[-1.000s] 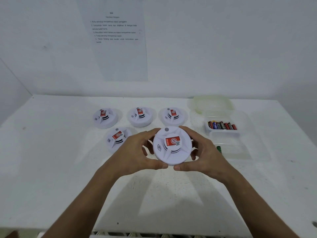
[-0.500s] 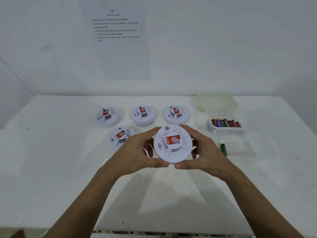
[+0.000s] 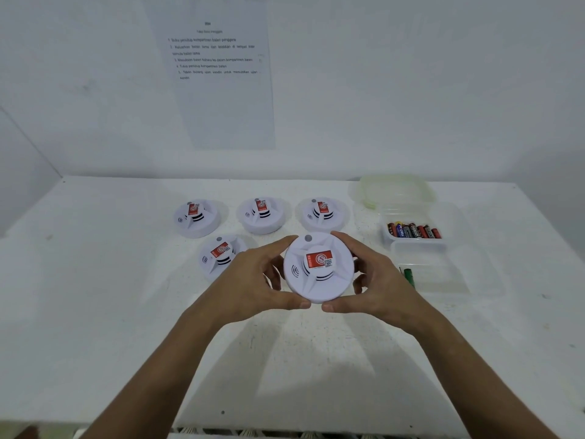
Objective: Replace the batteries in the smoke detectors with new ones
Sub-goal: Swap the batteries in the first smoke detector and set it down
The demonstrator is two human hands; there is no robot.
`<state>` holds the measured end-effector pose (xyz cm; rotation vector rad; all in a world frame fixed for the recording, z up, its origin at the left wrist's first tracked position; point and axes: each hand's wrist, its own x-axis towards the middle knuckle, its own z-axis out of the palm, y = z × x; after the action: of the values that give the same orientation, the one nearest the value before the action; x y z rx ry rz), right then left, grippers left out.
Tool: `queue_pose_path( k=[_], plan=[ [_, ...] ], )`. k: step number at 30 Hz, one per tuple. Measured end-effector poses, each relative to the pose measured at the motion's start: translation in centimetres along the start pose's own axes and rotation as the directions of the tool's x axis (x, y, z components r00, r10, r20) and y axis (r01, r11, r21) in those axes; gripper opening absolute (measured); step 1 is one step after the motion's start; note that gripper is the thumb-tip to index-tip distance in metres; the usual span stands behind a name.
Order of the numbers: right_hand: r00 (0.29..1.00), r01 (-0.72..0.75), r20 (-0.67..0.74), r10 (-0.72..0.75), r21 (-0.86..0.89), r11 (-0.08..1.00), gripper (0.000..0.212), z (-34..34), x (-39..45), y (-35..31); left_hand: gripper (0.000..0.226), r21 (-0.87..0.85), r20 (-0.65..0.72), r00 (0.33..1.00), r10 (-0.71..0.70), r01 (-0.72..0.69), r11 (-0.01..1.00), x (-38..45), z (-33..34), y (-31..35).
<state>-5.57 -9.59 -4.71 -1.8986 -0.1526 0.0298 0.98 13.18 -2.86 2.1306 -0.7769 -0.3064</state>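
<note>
Little has moved since the earlier frame: both hands keep the same smoke detector (image 3: pixel 318 267) lifted just above the counter (image 3: pixel 95 296). The left hand (image 3: pixel 253 280) and right hand (image 3: pixel 376 280) curl round its rim, thumbs nearly meeting at the near edge. It looks light, rigid and smooth, best held by the rim. Four more detectors (image 3: pixel 262 215) lie beyond and to the left; a tub of batteries (image 3: pixel 413 231) sits far right.

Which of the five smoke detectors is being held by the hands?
The front right detector, nearest the camera: the left hand and right hand grip its rim. The other four rest untouched on the table.
</note>
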Motion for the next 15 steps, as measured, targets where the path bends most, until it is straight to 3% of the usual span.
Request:
queue_pose_path(
  k=[15],
  plan=[
    [1.000,0.002,0.016,-0.002,-0.034,0.999,0.094,0.64,0.77,0.30,0.079,0.000,-0.014,0.999,-0.039,0.039,0.999,-0.17,-0.05,-0.84]
  ],
)
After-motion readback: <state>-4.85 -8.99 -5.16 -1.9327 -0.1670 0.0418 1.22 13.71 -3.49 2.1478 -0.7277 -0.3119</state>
